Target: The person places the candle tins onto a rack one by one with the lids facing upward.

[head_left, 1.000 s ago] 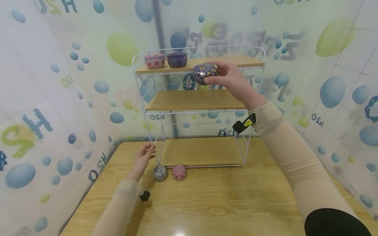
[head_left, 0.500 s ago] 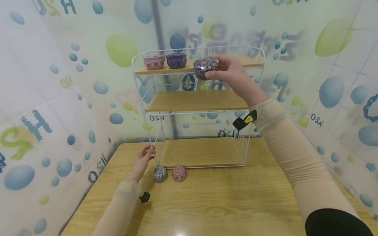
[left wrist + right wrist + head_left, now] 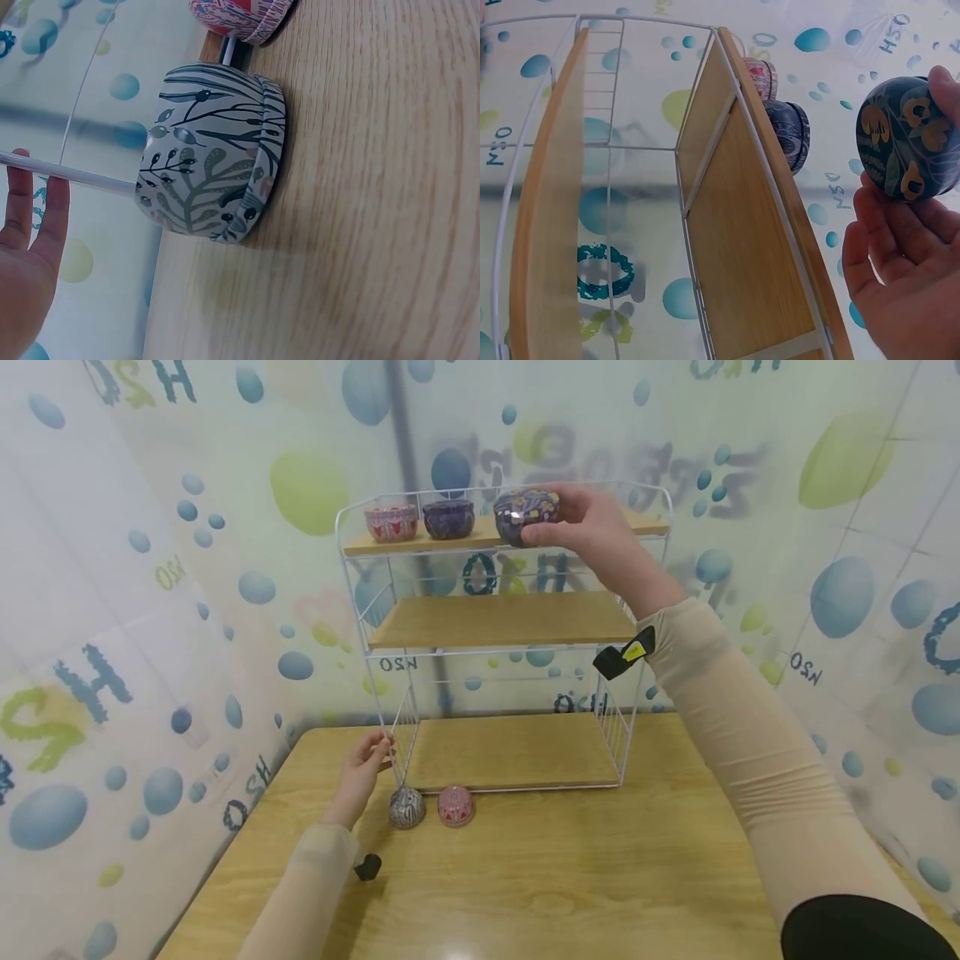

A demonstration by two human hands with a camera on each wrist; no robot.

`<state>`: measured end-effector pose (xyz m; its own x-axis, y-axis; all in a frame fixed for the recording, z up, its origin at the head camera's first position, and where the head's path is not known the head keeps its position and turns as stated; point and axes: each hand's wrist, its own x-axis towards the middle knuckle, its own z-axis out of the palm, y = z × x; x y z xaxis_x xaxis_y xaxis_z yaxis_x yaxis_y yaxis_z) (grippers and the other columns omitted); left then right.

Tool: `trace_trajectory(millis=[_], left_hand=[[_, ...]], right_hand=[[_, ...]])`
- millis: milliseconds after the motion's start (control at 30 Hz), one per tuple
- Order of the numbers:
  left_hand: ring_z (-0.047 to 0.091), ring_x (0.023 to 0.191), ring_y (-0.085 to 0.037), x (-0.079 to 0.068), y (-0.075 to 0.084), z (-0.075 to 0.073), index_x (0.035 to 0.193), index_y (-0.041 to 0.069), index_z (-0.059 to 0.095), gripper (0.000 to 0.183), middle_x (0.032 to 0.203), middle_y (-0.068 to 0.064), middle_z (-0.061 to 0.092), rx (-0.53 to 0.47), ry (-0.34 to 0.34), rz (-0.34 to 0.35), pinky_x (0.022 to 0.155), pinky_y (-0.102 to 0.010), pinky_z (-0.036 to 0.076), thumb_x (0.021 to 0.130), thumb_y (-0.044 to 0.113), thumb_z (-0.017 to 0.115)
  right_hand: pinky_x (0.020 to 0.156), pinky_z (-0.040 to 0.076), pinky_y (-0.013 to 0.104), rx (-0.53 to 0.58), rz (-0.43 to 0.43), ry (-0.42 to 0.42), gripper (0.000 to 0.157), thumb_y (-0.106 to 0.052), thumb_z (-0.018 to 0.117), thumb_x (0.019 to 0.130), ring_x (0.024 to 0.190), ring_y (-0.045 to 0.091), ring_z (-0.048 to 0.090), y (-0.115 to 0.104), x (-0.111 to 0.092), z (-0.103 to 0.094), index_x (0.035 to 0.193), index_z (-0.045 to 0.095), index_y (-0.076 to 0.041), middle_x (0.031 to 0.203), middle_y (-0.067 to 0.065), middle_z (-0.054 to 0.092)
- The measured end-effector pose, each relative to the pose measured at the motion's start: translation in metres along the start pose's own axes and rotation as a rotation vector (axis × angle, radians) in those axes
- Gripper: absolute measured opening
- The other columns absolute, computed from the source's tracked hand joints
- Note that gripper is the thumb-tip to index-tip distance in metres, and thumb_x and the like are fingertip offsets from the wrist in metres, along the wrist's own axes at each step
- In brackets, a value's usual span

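Observation:
My right hand [image 3: 588, 531] grips a dark blue round tin [image 3: 522, 515] with yellow flowers, thumb at the front, at the height of the top shelf [image 3: 637, 524]. In the right wrist view this tin [image 3: 907, 139] is held out in front of the shelf's edge. On the top shelf's left side stand a pink tin with red hearts [image 3: 392, 523] and a purple-blue tin [image 3: 448, 519]. Low at the left, my left hand [image 3: 360, 777] holds the rack's white front post [image 3: 90, 178] with its fingers. Just below that hand sits a grey-white leaf-patterned tin [image 3: 210, 154] on the table.
The white wire rack [image 3: 371, 677] has a wooden middle shelf [image 3: 502, 618] and bottom shelf [image 3: 517, 752]. Right of the leaf-patterned tin, a pink tin [image 3: 456, 807] rests on the wooden table [image 3: 540, 877], by the rack's front edge. A patterned curtain [image 3: 187, 627] surrounds the table.
My right hand has raised the dark blue flowered tin from below the top shelf's front edge to the level of that shelf. The left hand stays at the post.

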<state>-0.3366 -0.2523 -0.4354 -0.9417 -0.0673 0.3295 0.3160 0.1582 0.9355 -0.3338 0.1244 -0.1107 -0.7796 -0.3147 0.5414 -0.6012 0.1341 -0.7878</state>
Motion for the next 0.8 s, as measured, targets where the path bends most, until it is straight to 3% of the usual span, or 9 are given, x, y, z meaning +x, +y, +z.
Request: trace_trajectory(millis=[200, 400, 567, 800], left_hand=[[0.058, 0.094, -0.012, -0.002, 0.000, 0.000, 0.117, -0.005, 0.054, 0.032, 0.107, -0.004, 0.059, -0.011, 0.007, -0.005, 0.084, -0.032, 0.054, 0.101, 0.023, 0.053], [0.058, 0.095, -0.013, -0.003, 0.001, 0.001, 0.117, -0.003, 0.055, 0.030, 0.104, 0.003, 0.060, -0.004, 0.010, -0.007, 0.084, -0.032, 0.054, 0.102, 0.023, 0.053], [0.059, 0.097, -0.021, -0.003, 0.001, 0.002, 0.113, 0.001, 0.057, 0.024, 0.104, 0.002, 0.060, -0.009, 0.021, -0.014, 0.084, -0.033, 0.054, 0.101, 0.022, 0.054], [0.058, 0.097, -0.021, -0.001, 0.000, 0.002, 0.113, -0.002, 0.056, 0.026, 0.103, 0.002, 0.060, -0.017, 0.021, -0.013, 0.083, -0.032, 0.054, 0.101, 0.021, 0.053]], right_hand=[[0.094, 0.045, 0.036, 0.028, -0.014, -0.003, 0.060, -0.017, 0.077, 0.085, 0.109, 0.023, 0.055, -0.003, 0.004, -0.005, 0.139, 0.052, -0.014, 0.122, 0.011, 0.059], [0.092, 0.045, 0.036, 0.001, 0.000, 0.017, 0.061, -0.018, 0.078, 0.084, 0.108, 0.022, 0.055, -0.002, 0.010, -0.007, 0.139, 0.052, -0.015, 0.122, 0.010, 0.059], [0.092, 0.045, 0.038, -0.036, 0.011, 0.021, 0.064, -0.021, 0.078, 0.084, 0.108, 0.021, 0.054, -0.001, 0.012, -0.011, 0.141, 0.050, -0.016, 0.122, 0.009, 0.059], [0.074, 0.042, 0.034, -0.109, 0.017, 0.033, 0.063, -0.028, 0.077, 0.084, 0.103, 0.020, 0.053, -0.003, 0.010, -0.013, 0.141, 0.051, -0.020, 0.120, 0.007, 0.060]])
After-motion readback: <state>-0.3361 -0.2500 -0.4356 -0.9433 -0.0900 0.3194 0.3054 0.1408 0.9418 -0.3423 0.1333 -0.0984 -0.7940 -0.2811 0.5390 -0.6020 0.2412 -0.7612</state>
